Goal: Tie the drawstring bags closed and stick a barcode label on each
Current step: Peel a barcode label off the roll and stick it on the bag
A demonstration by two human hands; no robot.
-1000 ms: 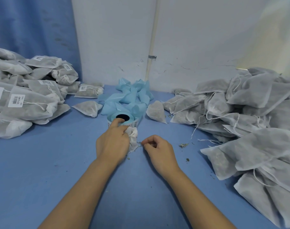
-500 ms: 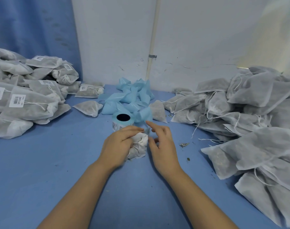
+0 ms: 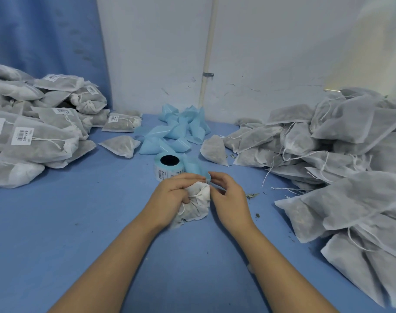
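Your left hand [image 3: 172,195] has its grip curled round the drawstring bag [image 3: 198,205], fingers bunched into the gathered white cloth just below centre of the frame, with the bag resting on the counter [image 3: 79,222]. A thin white cord runs across the bag's puckered neck. Your right hand [image 3: 228,197] sits just beside it, fingers bent in towards the neck; whether that grip is pinching anything you cannot tell from here, as the fingertips hide the spot.

Just above your hands stands the label roll [image 3: 169,166], dark core facing up, printed labels showing on its side, with a loop of blue liner [image 3: 193,167] trailing off it towards your right fingers. Beyond the roll lies a heap of spent blue liner [image 3: 176,129]. One loose bag [image 3: 121,145] lies to the left of the heap, another [image 3: 214,150] to its right.

At the left of the frame is a pile of labelled bags [image 3: 34,136], barcodes showing. At the right is a larger pile of unlabelled bags [image 3: 339,154], cords hanging loose. A few dried crumbs [image 3: 252,196] lie near your right hand.
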